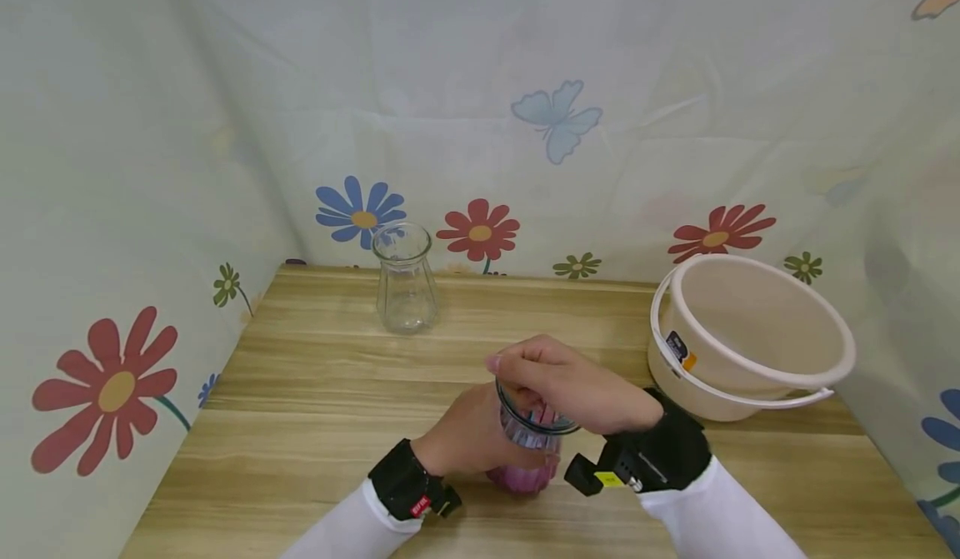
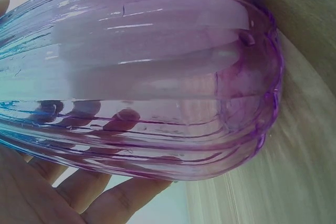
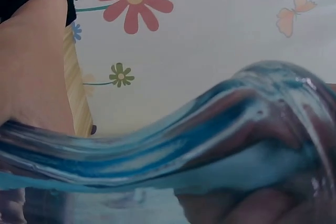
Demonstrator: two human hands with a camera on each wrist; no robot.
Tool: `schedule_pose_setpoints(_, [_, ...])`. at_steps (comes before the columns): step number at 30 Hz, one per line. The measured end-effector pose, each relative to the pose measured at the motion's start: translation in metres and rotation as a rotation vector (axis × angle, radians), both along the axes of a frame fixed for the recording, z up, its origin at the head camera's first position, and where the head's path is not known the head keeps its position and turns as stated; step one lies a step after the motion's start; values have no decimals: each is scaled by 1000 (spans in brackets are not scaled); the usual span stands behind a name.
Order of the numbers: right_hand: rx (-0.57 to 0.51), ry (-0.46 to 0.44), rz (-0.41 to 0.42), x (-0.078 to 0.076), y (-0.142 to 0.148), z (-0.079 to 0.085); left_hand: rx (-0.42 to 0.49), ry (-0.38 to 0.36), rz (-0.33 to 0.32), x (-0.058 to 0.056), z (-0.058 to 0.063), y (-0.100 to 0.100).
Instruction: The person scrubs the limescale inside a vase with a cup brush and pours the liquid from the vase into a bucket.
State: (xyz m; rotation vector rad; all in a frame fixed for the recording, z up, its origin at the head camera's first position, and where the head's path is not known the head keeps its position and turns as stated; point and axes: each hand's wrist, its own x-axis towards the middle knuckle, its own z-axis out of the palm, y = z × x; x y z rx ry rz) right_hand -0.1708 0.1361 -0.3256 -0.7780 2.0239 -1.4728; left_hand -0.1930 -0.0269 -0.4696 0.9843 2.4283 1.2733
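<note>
A ribbed glass vase (image 1: pixel 525 477), purple at the base and shading to blue toward its wavy rim, stands at the front middle of the table. My left hand (image 1: pixel 476 432) grips its side; the left wrist view shows the fingers (image 2: pixel 123 198) curled round the glass. Over the vase's mouth is my right hand (image 1: pixel 577 384), its fingers bent down inside the rim. In the right wrist view the blue rim (image 3: pixel 173 156) lies close to the camera, with fingers blurred behind the glass. I cannot tell whether they hold anything.
A clear glass jar (image 1: pixel 407 292) with a flared lip stands at the back left of the wooden table (image 1: pixel 315 426). On the right is a pale pink bucket (image 1: pixel 705 384) with its handle down. Flower-printed curtains (image 1: pixel 465 126) hang behind and along both sides.
</note>
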Motion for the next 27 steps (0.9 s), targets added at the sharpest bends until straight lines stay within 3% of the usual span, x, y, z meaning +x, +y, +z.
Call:
schedule_pose_setpoints(6, [-39,-4,0,0,1,0,4,-11,-10,0,0,0])
schedule_pose_setpoints(15, [-231,-58,-24,1,5,0,37,17,-25,2,1,-1])
schedule_pose_setpoints(20, [-291,-10,-57,3,7,2,50,-2,-31,2,1,0])
schedule_pose_setpoints(27, [-374,129,-86,4,8,7,50,-33,-13,3,3,-1])
